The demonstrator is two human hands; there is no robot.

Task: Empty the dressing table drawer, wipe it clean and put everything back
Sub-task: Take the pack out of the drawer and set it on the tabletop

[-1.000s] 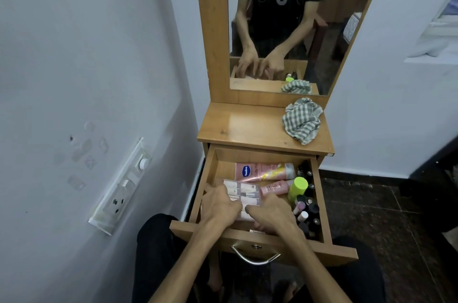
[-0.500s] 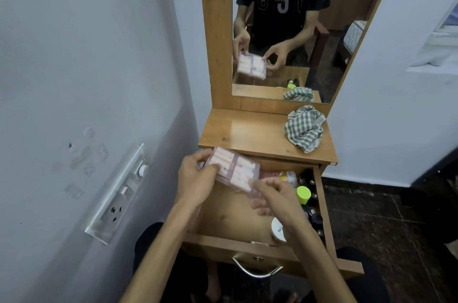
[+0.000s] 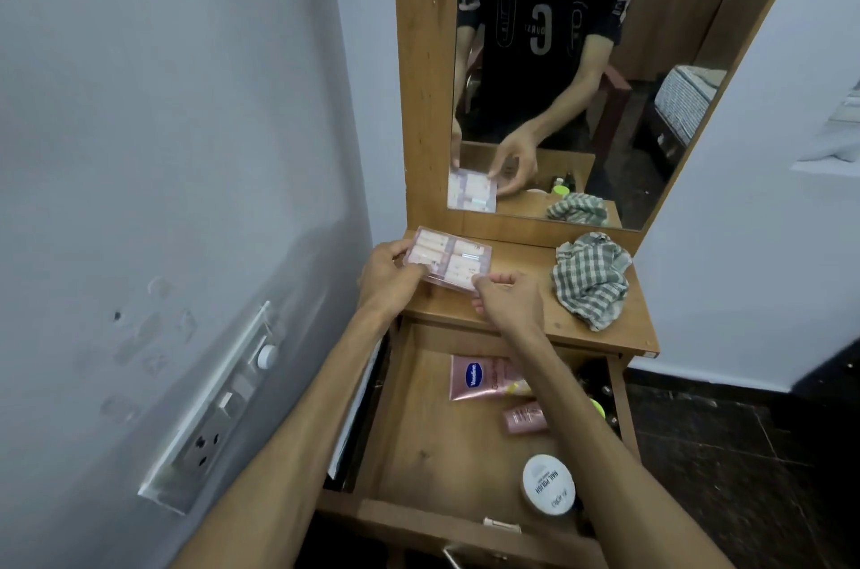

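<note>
Both hands grip one flat clear packet (image 3: 449,259) at frame centre: left hand (image 3: 388,277) curled round its left edge, right hand (image 3: 507,296) pinching its lower right corner between thumb and fingertips. Packet held low over the left rear part of the desk (image 3: 516,289) top, slightly tilted; contact with the wood cannot be told. Long axis of packet runs left to right, roughly parallel to the mirror (image 3: 581,65) base.

Judged step: emptying, setting the packet down on the desk top. Deciding relation: bare wood lies directly beneath and just beyond the packet, with the checked cloth (image 3: 591,277) well apart at the right end of the top, so lowering straight down should suffice.

Drawer (image 3: 419,429) stands pulled open in lower centre of frame, below both forearms. Remaining contents: pink tube (image 3: 479,377), smaller pink tube (image 3: 523,417), round white jar (image 3: 548,484), and dark small bottles along the right wall, partly hidden by the right forearm. Right hand lies nearer those items. Emptying barely begun; wiping not yet started.
</note>
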